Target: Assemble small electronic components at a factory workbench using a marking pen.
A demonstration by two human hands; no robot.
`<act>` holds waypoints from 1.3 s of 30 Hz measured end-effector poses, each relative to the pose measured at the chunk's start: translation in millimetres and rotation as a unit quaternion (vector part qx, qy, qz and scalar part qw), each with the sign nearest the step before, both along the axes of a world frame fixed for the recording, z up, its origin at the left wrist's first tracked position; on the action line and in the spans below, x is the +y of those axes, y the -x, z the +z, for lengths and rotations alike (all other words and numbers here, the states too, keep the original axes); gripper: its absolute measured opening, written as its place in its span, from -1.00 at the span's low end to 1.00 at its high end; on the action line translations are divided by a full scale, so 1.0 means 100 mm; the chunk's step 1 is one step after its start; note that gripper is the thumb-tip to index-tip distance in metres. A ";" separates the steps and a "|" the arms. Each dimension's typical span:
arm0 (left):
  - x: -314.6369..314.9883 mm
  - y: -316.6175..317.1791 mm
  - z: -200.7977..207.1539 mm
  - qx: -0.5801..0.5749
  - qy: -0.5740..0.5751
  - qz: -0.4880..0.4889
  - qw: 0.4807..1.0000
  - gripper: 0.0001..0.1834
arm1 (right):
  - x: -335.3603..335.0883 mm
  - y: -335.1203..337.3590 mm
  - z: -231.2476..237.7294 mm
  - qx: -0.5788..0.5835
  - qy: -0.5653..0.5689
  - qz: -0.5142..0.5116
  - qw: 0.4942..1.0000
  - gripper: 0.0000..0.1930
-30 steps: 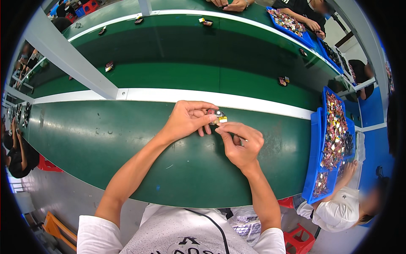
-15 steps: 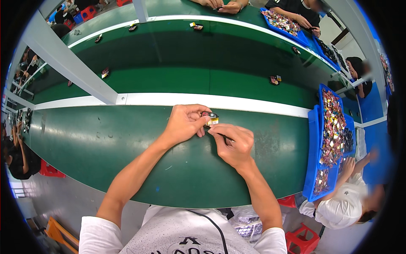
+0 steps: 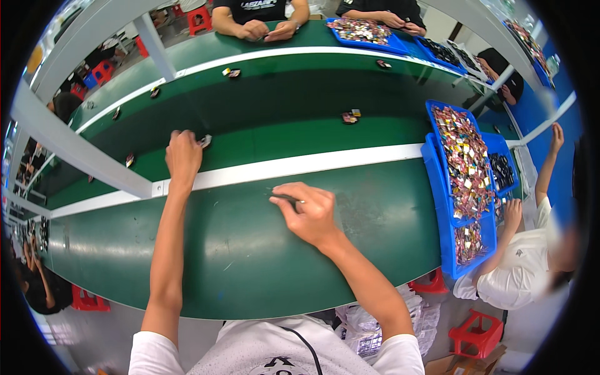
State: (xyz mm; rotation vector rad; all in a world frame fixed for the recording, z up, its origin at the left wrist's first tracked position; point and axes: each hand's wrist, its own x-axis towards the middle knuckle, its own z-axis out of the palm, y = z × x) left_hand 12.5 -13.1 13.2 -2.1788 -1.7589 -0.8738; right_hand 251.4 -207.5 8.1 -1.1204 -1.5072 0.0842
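Observation:
My left hand reaches over the white rail onto the green conveyor belt, palm down with the fingers stretched forward. Beside its fingers lies a small dark-and-pale part, slightly blurred, with no clear grip on it. Above the near green tabletop, my right hand is closed in a pinch, thumb against fingers. A thin dark bit shows at its fingertips, but most of what it holds is hidden.
The white rail divides belt from tabletop. Several small parts, including a pink-and-yellow one, lie on the belt. Blue trays of colourful pieces stand at right, near a co-worker's white sleeve. A grey post slants at left.
My left hand has moved from the tabletop forward and left over the belt, and the small part is now beside it there. My right hand has stayed over the tabletop. The view has shifted.

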 end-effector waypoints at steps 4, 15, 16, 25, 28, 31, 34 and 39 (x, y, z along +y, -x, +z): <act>-0.07 -0.40 0.01 -0.054 -0.011 -0.012 0.998 -0.74 | 0.02 -0.01 -0.10 -0.014 -0.025 -0.006 1.000 -0.86; 0.18 -2.43 0.07 -0.327 0.465 -0.279 0.774 -0.73 | -0.01 0.04 -0.19 -0.025 0.012 0.024 0.999 -0.85; 0.19 -2.56 0.09 -0.312 0.468 -0.261 0.784 -0.73 | -0.01 0.05 -0.19 -0.027 0.012 0.025 0.999 -0.85; 0.19 -2.88 0.20 -0.178 0.470 -0.177 0.846 -0.67 | 0.00 0.04 -0.12 -0.019 0.013 0.031 0.999 -0.85; 0.18 -2.64 0.12 -0.254 0.448 -0.198 0.834 -0.71 | -0.01 0.09 -0.14 -0.022 0.014 0.040 0.999 -0.85; 0.04 -2.28 0.15 -0.346 0.461 -0.263 0.773 -0.79 | -0.03 0.09 -0.17 -0.009 0.010 0.037 0.999 -0.86; -0.21 -1.75 0.22 -0.454 0.472 -0.289 0.698 -0.83 | -0.04 0.12 -0.15 -0.005 0.016 0.040 0.999 -0.86; -0.72 -1.05 0.12 -0.534 0.431 -0.236 0.688 -0.82 | -0.11 0.14 -0.03 0.092 0.132 0.053 0.986 -0.86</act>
